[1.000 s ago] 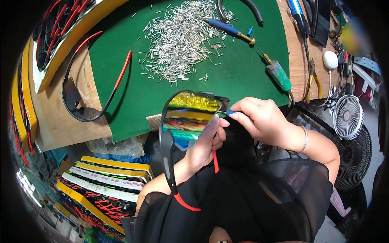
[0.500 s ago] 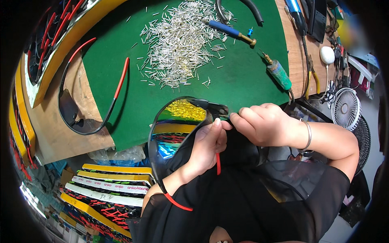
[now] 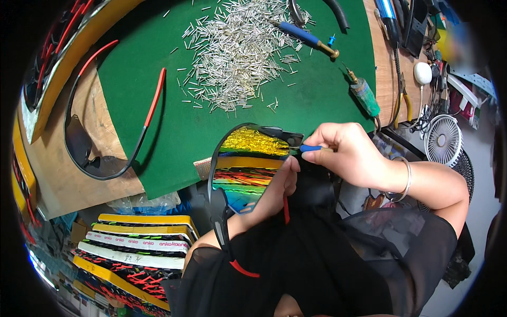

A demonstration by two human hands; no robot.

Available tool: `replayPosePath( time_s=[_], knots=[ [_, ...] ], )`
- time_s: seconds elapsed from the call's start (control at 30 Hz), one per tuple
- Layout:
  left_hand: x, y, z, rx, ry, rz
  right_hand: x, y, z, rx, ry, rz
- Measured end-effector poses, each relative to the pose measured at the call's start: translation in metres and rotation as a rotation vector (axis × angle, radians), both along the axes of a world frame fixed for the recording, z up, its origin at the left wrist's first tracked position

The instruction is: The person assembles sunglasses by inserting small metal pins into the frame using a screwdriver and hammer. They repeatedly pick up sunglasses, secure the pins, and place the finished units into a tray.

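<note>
My left hand (image 3: 274,194) is closed on a pair of wraparound sunglasses (image 3: 247,177) near one hinge, below the mat's front edge. The mirrored lens reflects yellow and coloured stripes. One black arm with a red tip hangs down over my left forearm; the other folds behind my left hand, its red end showing below. My right hand (image 3: 355,158) pinches a small screwdriver (image 3: 312,148) by its blue handle. Its thin end points left at the hinge, with my left thumb just below. Whether the tip touches a screw is too small to tell.
Many small silver pins (image 3: 232,58) lie heaped on the green mat (image 3: 174,142). Around them are a blue-handled tool (image 3: 303,36), a blue pushpin (image 3: 331,40) and a green-handled tool (image 3: 363,95). Other sunglasses (image 3: 100,171) rest at left. Pliers (image 3: 405,100) and a white fan (image 3: 443,140) stand right.
The sunglasses have turned, so the mirrored lens faces up more fully. My right hand has loosened from a fist into a pinch, and the blue handle now shows. The view has shifted slightly.
</note>
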State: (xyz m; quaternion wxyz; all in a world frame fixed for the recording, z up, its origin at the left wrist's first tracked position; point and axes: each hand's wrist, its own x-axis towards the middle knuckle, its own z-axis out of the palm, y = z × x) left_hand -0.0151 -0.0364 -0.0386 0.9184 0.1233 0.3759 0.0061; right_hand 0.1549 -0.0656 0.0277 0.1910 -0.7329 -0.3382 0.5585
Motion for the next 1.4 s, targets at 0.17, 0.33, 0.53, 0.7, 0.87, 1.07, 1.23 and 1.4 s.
replayPosePath(
  time_s=[0.17, 0.33, 0.53, 0.7, 0.87, 1.07, 1.23, 1.4],
  knots=[
    [0.003, -0.002, 0.002, -0.019, -0.004, 0.08, -0.003, -0.003, 0.001, -0.165, 0.211, -0.177],
    [-0.001, 0.009, 0.014, -0.035, 0.009, 0.023, 0.017, 0.001, 0.022, 0.177, -0.185, 0.487],
    [-0.005, 0.019, 0.035, 0.117, -0.055, 0.048, 0.041, -0.022, 0.023, 0.322, 0.057, 0.11],
    [0.008, 0.021, 0.038, 0.23, -0.115, -0.129, 0.026, 0.007, 0.005, 0.474, 0.321, -0.064],
    [0.011, 0.026, 0.05, 0.192, -0.042, -0.103, 0.007, 0.017, -0.001, 0.642, 0.191, -0.042],
    [0.002, 0.019, 0.027, 0.071, -0.111, -0.039, 0.003, 0.018, 0.017, 0.53, 0.029, 0.212],
    [0.009, 0.026, 0.051, 0.137, -0.081, -0.017, 0.012, 0.028, 0.002, 0.417, 0.348, -0.091],
    [0.006, 0.017, 0.034, 0.079, -0.062, 0.022, 0.009, 0.027, -0.001, 0.228, 0.396, -0.031]
  ],
)
